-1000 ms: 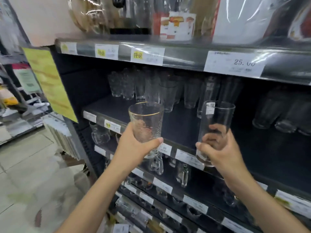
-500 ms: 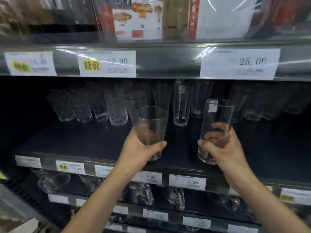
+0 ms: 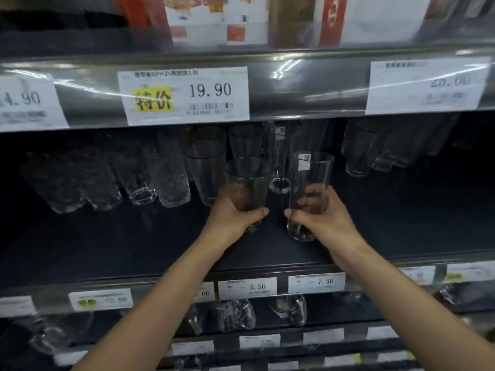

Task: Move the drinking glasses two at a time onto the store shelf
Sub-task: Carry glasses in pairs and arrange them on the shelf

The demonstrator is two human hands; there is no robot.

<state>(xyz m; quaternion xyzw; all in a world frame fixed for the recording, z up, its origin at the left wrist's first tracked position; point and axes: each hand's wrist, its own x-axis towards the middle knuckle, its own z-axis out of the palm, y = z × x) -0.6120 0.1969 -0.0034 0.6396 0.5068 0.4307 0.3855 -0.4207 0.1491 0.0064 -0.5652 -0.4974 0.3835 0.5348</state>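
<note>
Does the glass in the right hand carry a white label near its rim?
Yes: the tall clear glass held in the right hand shows a small white sticker just under its rim, on the upper left side.

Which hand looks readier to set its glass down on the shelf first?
Probably the right hand: its tall glass sits lower, its base seemingly nearly touching the shelf. The left hand seems to hold its shorter glass slightly higher.

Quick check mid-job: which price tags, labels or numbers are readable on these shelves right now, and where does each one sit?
"特价" and "19.90": tag on the upper shelf edge.
"4.90", cut off at the frame's left: tag on the same edge.
"5.50": tag on the lower shelf edge.
"7.50": tag beside it.
Too blurred: upper right tag, glass sticker, boxes above, remaining lower tags.
</note>
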